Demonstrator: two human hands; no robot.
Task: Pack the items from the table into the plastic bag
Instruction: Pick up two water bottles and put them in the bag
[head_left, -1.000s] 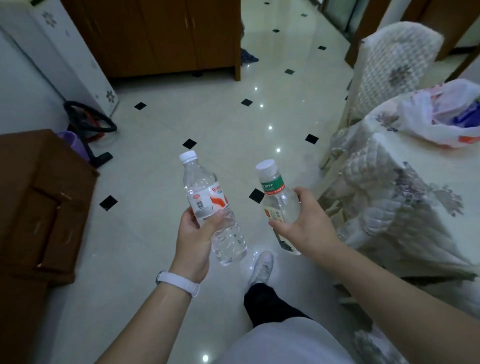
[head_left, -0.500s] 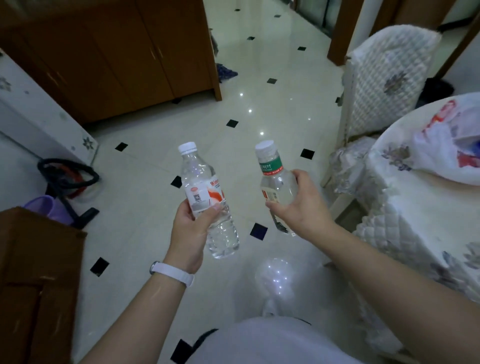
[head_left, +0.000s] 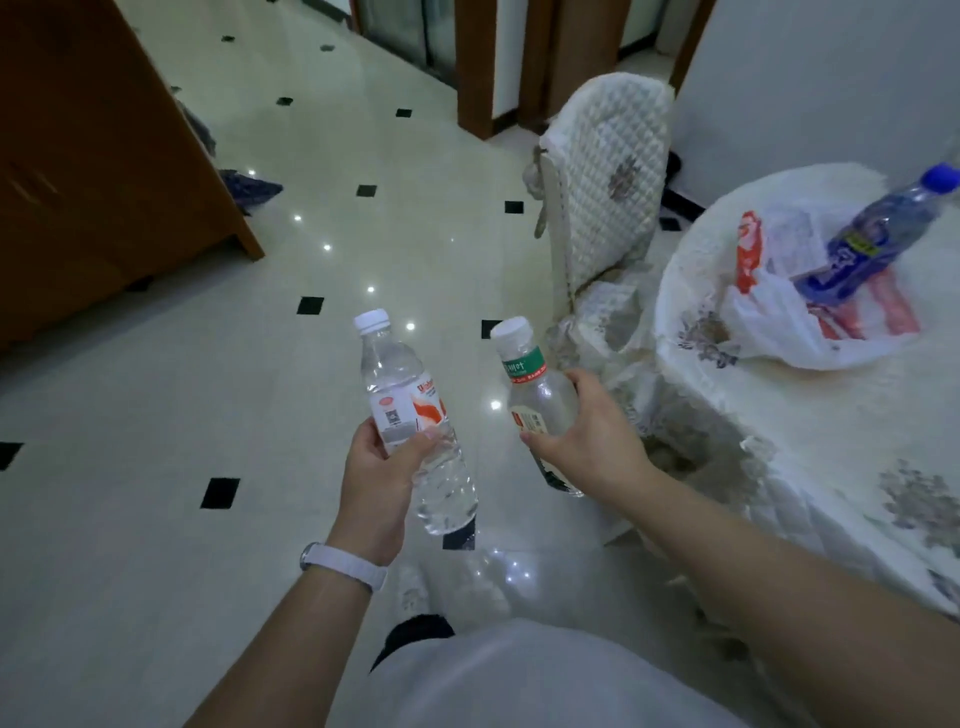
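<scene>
My left hand (head_left: 376, 480) grips a clear water bottle with a red-and-white label (head_left: 410, 415) and a white cap, held upright over the floor. My right hand (head_left: 592, 441) holds a second clear bottle with a green-and-red neck band (head_left: 530, 384), also upright. Both are left of the round table (head_left: 831, 467) with its quilted white cloth. On the table lies a white plastic bag with red print (head_left: 779, 317). A blue-labelled bottle (head_left: 867, 244) with a blue cap rests tilted on the bag.
A chair with a quilted white cover (head_left: 608, 192) stands against the table's far left side. A brown wooden cabinet (head_left: 93, 171) fills the left. Glossy tiled floor with small black squares stretches between them. My legs and a shoe show below.
The view has swung right, bringing the table, the bag and the blue bottle into sight. Both hands keep their bottles in much the same pose.
</scene>
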